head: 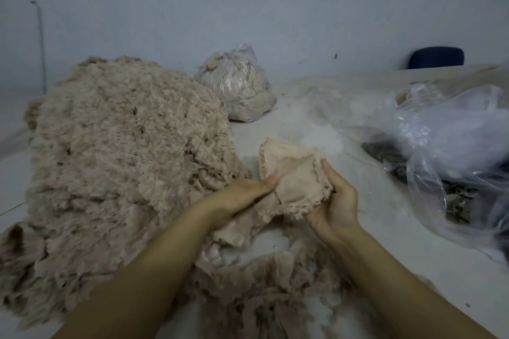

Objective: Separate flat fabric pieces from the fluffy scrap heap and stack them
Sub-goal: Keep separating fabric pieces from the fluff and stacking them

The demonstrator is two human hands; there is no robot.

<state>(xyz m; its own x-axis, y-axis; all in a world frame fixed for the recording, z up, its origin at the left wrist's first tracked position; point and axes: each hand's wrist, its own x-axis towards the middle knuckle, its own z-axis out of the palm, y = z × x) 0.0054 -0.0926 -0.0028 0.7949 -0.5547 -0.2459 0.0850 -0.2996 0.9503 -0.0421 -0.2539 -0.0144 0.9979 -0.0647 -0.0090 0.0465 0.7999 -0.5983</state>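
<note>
Fabric pieces [292,176]: a small bunch of flat, pale pink pieces with frayed edges, held up between both hands just above the table [358,228], right of the heap. Left hand [242,195]: comes in from the lower left, thumb tip pressed on the near face of the pieces, remaining fingers hidden behind the cloth, so it pinches them. Right hand [334,201]: palm turned up, fingers curled round the right edge of the same pieces, cupping them from below. Heap [124,162]: large mound of fluffy beige scrap, filling the left half of the table and rising toward the wall [248,3]. Loose scrap [264,283]: thinner spread of the same fluff along the near edge, beneath and between the forearms, with more pink cloth trailing under the left wrist. Tied bag [237,85]: clear plastic, knotted at the top, packed with beige scrap, standing behind the heap near the wall. Open bag [451,151]: large clear plastic sack lying on the right of the table, crumpled, with dark material showing through; contents too blurred to name. Chair back [436,57]: dark blue, beyond the table's far right edge.
</note>
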